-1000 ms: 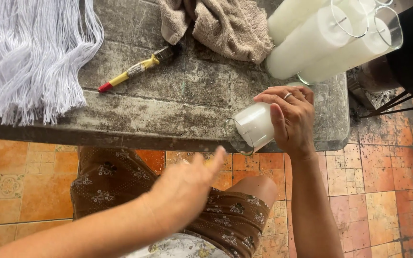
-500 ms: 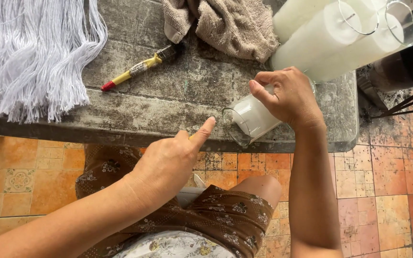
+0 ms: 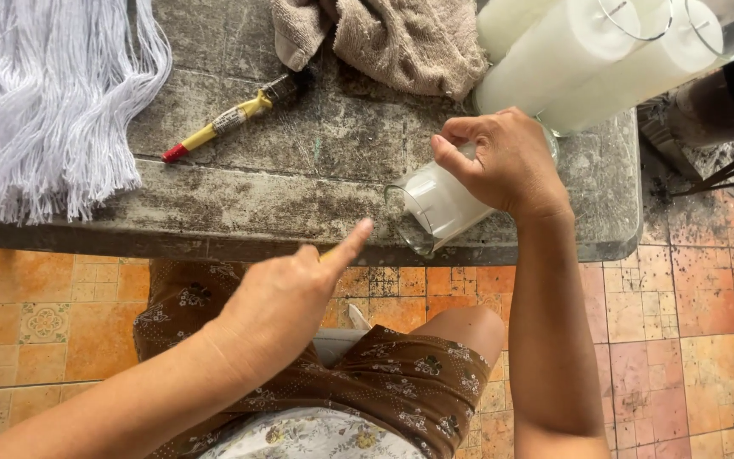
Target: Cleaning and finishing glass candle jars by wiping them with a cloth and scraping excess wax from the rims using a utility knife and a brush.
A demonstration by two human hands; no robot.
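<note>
My right hand (image 3: 503,161) grips a glass jar candle (image 3: 435,204) filled with white wax. The jar lies tilted on the front edge of a worn grey table (image 3: 299,195), its open mouth toward me. My left hand (image 3: 286,302) hovers below the table edge, a little left of the jar's mouth. Its index finger points at the jar, and the other fingers are closed on a small yellow thing that is mostly hidden. The finger does not touch the glass.
Several tall white glass candles (image 3: 588,59) lie at the back right. A beige towel (image 3: 392,38) sits behind the jar, with a yellow-handled brush (image 3: 223,123) to its left. A bundle of white strings (image 3: 44,102) hangs over the left edge. Orange floor tiles (image 3: 681,323) lie below.
My right hand has rolled the jar a little and shifted its grip over the top. My left hand rose toward the jar's mouth, then drew slightly back down and left.
</note>
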